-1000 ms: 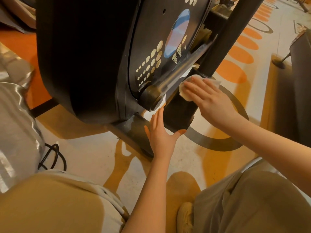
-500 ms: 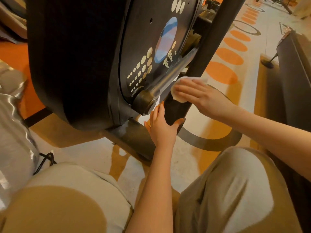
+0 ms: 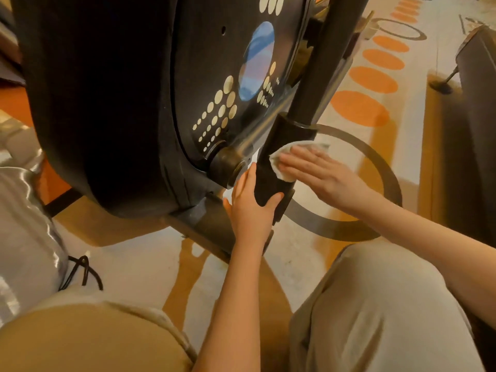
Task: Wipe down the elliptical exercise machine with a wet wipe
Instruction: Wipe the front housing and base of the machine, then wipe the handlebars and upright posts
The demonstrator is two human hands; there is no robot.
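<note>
A person crouches beside a black elliptical machine [image 3: 112,103], both bare forearms reaching forward from the bottom of the head view. The right hand [image 3: 319,175] lies flat, fingers straight and close together, pressing a white wet wipe [image 3: 281,167] against the dark lower sleeve of the machine's swing arm [image 3: 271,157]; the wipe is bunched under the fingertips, its edges showing above and below them. The right forearm comes in from the lower right, the wrist roughly in line with it.

The left hand [image 3: 251,208] steadies the same sleeve lower down: the fingers run up its left side, extended and together, while the thumb hooks round the bottom front, so the hand loosely clasps the part. The left forearm rises almost straight up the middle of the view.

Just left of the hands sits the round crank hub [image 3: 226,166], with a shiny crank bar running up to the right across the dotted side disc [image 3: 228,84]. The person's knees in light trousers [image 3: 375,304] frame the lower corners. The pale floor [image 3: 134,264] carries orange ovals and a grey ring.
</note>
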